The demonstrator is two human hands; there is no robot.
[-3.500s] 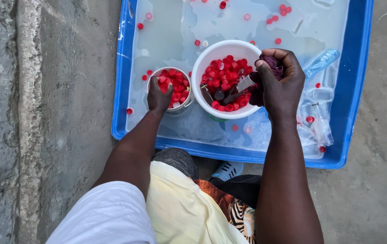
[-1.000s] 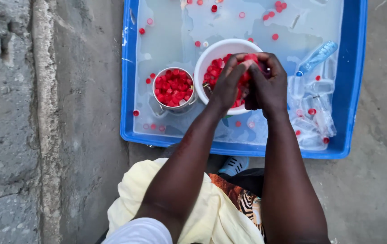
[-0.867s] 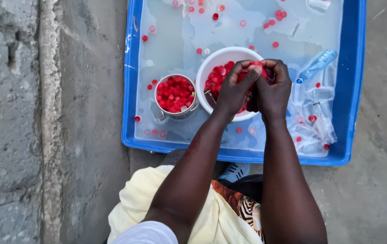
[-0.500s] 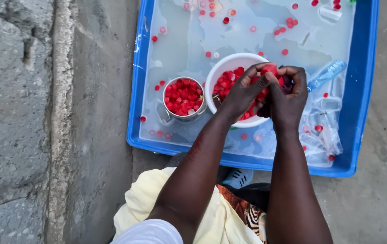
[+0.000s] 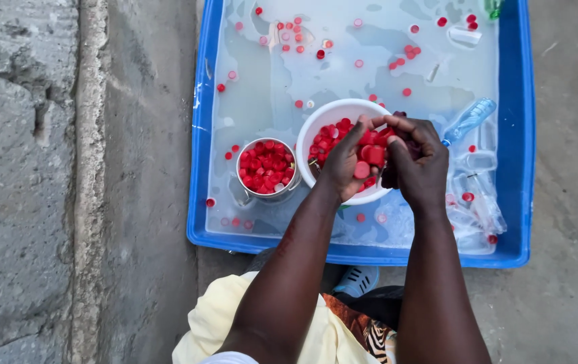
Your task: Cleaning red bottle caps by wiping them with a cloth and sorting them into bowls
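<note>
No packages, labels, signs, screens.

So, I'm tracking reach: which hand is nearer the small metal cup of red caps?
Left. The left hand is just right of the metal cup; the right hand is farther right.

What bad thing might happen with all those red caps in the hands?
The left hand cups a heap of red caps over the white bowl, with the right hand pressed close. Some caps may slip off into the water of the blue tub. The bowl might tip if pushed, and the full metal cup could spill too.
</note>
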